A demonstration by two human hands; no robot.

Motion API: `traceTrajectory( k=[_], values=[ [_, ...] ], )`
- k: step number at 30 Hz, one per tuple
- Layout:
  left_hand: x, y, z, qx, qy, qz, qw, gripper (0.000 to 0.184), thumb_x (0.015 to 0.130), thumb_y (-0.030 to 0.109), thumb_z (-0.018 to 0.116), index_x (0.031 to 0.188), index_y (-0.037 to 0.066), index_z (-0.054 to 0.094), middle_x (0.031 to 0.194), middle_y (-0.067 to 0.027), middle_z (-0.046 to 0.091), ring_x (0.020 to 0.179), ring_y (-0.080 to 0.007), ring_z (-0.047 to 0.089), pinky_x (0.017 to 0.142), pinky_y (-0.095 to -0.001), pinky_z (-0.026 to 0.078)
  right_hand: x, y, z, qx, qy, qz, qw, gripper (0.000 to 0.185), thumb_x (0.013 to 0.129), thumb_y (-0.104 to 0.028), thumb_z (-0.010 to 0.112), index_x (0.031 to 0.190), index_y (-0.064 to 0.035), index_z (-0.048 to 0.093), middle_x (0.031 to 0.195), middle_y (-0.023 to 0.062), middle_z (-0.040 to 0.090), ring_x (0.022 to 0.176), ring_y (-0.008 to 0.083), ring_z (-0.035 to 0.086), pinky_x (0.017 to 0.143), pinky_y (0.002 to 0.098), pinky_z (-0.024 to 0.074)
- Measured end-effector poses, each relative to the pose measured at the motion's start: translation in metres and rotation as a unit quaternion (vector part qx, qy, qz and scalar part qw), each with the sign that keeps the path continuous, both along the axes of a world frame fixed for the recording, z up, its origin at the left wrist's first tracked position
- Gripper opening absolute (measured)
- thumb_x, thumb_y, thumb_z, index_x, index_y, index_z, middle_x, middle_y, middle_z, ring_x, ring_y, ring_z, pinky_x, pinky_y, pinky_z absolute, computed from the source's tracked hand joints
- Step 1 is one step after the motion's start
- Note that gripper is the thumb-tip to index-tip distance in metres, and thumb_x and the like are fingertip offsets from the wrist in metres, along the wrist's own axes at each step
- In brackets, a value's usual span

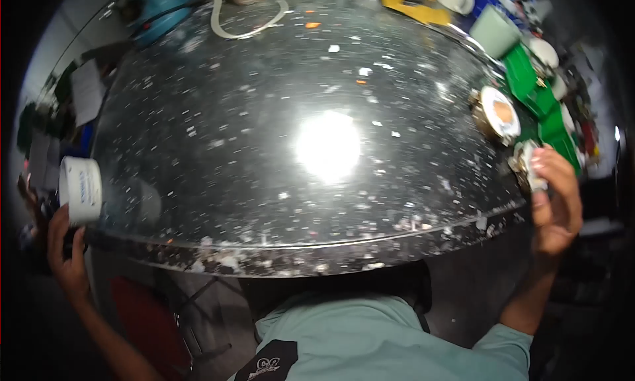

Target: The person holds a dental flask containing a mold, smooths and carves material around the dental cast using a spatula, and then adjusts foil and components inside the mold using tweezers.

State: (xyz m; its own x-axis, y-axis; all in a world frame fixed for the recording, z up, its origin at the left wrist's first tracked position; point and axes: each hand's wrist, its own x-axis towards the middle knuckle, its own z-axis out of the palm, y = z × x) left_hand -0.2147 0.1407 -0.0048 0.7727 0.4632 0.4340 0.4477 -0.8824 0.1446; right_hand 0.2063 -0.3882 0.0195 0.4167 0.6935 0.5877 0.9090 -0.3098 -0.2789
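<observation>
At the left end of the dark speckled table (238, 163) stands a white round tub (84, 190) with blue lettering. My left hand (67, 255) is at the tub's near side, thumb and fingers apart, a fingertip against or just beside its lower edge. On the right, my right hand (557, 196) pinches a small whitish and metallic part (526, 166) between thumb and fingers at the table's edge. Its exact kind is blurred. Just beyond it sits a round brass-coloured piece (497, 114) with a white face and an orange-brown centre.
Green trays (532, 80), a pale green cup (495, 32) and mixed clutter line the right side. A yellow piece (413, 5) lies at the back right. At the back are a pale curved band (218, 20) and a blue object (165, 10). White and orange scraps dot the tabletop.
</observation>
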Motion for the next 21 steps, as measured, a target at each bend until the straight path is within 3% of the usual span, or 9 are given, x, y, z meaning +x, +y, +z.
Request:
traceTrajectory(
  k=[3,7,11,13,14,16,21],
  values=[
    [0.007,0.006,0.000,0.017,0.007,-0.050,0.999,0.031,0.093,-0.006,0.061,0.123,-0.002,0.064,0.133,-0.0131,0.063,0.126,-0.0249,0.057,0.107,-0.0373,0.042,-0.007,-0.018,-0.004,-0.005,-0.052,-0.003,0.999,0.024,0.088,-0.006,0.063,0.108,0.0059,0.068,0.105,0.0185,0.069,0.105,0.0335,0.066,0.105,0.0515,0.0452],
    [0.021,0.013,-0.006,0.011,-0.006,-0.021,1.000,0.030,0.095,-0.004,0.059,0.125,-0.001,0.063,0.133,-0.0123,0.063,0.127,-0.0237,0.056,0.109,-0.0367,0.040,-0.002,-0.052,-0.011,0.073,-0.003,-0.091,0.993,0.032,0.092,-0.002,0.059,0.122,0.0077,0.062,0.119,0.0182,0.066,0.113,0.0267,0.062,0.107,0.0405,0.0417],
    [0.024,0.030,-0.013,0.049,0.048,-0.003,0.998,0.036,0.098,0.001,0.061,0.134,0.000,0.060,0.139,-0.0111,0.060,0.130,-0.0218,0.054,0.111,-0.0344,0.039,0.004,-0.074,-0.008,0.100,0.001,-0.107,0.989,0.032,0.092,0.003,0.055,0.123,0.0096,0.060,0.122,0.0194,0.064,0.115,0.0256,0.061,0.107,0.0380,0.0417],
    [0.018,0.036,-0.016,0.005,0.028,0.006,1.000,0.036,0.098,0.002,0.062,0.134,0.000,0.060,0.138,-0.0107,0.061,0.129,-0.0217,0.054,0.111,-0.0343,0.039,0.005,-0.085,-0.006,0.120,-0.008,-0.118,0.986,0.033,0.094,0.002,0.052,0.124,0.0112,0.059,0.122,0.0215,0.064,0.116,0.0267,0.061,0.109,0.0384,0.0406],
    [0.019,0.032,-0.016,0.010,0.022,0.007,1.000,0.034,0.097,0.000,0.062,0.130,0.000,0.061,0.135,-0.0109,0.062,0.126,-0.0219,0.055,0.109,-0.0346,0.040,0.008,-0.096,-0.005,0.104,-0.015,-0.124,0.987,0.039,0.095,-0.001,0.052,0.132,0.0101,0.054,0.131,0.0216,0.060,0.123,0.0269,0.058,0.112,0.0392,0.0379],
    [0.026,0.017,-0.017,0.026,-0.002,0.014,1.000,0.030,0.095,-0.002,0.062,0.124,-0.001,0.064,0.128,-0.0114,0.065,0.121,-0.0225,0.058,0.106,-0.0353,0.041,0.009,-0.105,-0.006,0.118,-0.033,-0.140,0.983,0.039,0.095,0.002,0.047,0.132,0.0125,0.055,0.129,0.0242,0.063,0.125,0.0299,0.059,0.115,0.0419,0.0376],
    [0.030,0.000,-0.008,0.026,0.000,-0.012,1.000,0.028,0.092,-0.005,0.063,0.120,-0.003,0.064,0.125,-0.0126,0.065,0.119,-0.0232,0.060,0.105,-0.0340,0.042,0.018,-0.121,-0.005,0.094,0.023,-0.156,0.983,0.050,0.097,-0.002,0.045,0.145,0.0099,0.041,0.142,0.0243,0.053,0.139,0.0288,0.047,0.121,0.0415,0.0264]
  ],
)
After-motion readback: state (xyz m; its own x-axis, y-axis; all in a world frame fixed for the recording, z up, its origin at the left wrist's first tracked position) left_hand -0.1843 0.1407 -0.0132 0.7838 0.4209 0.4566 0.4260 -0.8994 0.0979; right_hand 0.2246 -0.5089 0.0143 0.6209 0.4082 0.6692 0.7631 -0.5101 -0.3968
